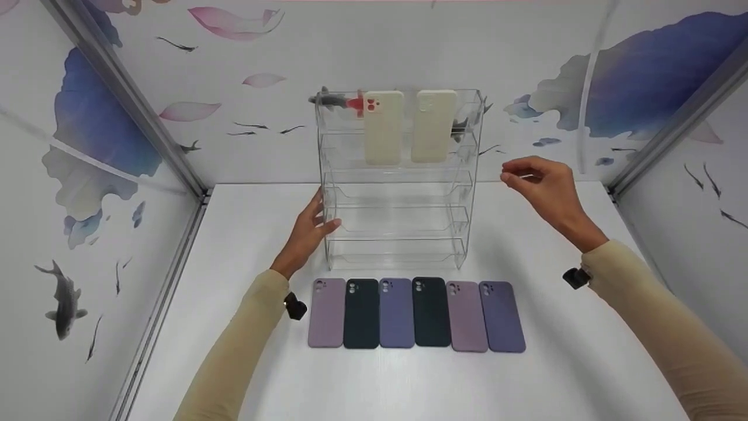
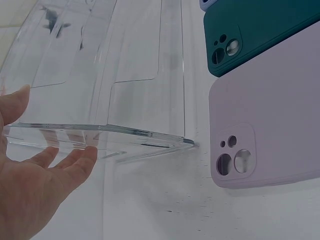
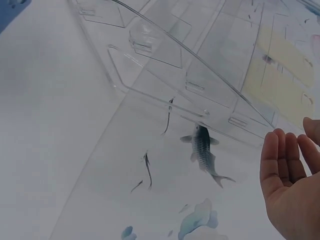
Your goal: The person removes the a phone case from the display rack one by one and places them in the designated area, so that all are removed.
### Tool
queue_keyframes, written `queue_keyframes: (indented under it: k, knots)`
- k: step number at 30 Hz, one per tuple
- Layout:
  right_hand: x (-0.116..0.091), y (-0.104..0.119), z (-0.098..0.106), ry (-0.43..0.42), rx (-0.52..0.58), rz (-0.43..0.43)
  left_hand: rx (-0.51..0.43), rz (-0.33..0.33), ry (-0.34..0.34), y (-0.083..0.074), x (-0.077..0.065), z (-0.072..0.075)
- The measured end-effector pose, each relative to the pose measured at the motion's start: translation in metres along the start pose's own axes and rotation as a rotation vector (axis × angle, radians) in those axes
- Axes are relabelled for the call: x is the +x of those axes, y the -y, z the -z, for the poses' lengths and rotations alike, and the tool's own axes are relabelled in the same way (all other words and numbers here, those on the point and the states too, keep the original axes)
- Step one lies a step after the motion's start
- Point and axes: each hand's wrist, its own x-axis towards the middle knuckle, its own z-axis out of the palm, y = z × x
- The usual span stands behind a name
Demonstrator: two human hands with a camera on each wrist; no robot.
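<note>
A clear acrylic tiered rack (image 1: 397, 219) stands at the middle of the white table. My left hand (image 1: 302, 231) holds its left side, thumb at the front edge and fingertips on the outer face of the side panel (image 2: 145, 134). To the right of the rack my right hand (image 1: 546, 187) is raised in the air, its fingers loosely bent and holding nothing. In the top tier two cream phone cases lean side by side, a left one (image 1: 384, 131) and a right one (image 1: 432, 128). The lower tiers hold nothing.
In front of the rack several phone cases lie in a row, among them a pink-lilac case (image 1: 326, 316), a dark green case (image 1: 362, 316) and a purple case (image 1: 504, 318). White panels with painted fish and petals (image 1: 234, 23) enclose the table at the back and sides.
</note>
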Motion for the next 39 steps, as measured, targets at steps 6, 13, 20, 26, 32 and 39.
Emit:
queue_keyframes:
  k: [6, 13, 20, 26, 32, 39]
  knots:
    - [0.019, 0.010, -0.005, -0.001, -0.013, 0.005, -0.007, -0.013, 0.009, 0.001, 0.001, 0.001]
    - [0.038, 0.017, -0.014, 0.013, 0.016, 0.003, 0.009, -0.003, 0.015, 0.002, 0.001, 0.001]
    - [0.051, 0.023, -0.021, 0.044, 0.002, -0.030, 0.010, -0.004, 0.012, 0.002, 0.001, 0.000]
    - [0.061, 0.026, -0.022, 0.041, -0.019, -0.062, 0.009, -0.010, 0.005, 0.002, 0.002, 0.000]
    - [0.068, 0.029, -0.023, 0.017, -0.023, -0.067, 0.025, -0.008, 0.001, 0.001, 0.001, 0.000]
    - [0.075, 0.035, -0.026, 0.016, -0.024, -0.060, 0.009, -0.004, 0.006, 0.002, 0.001, 0.001]
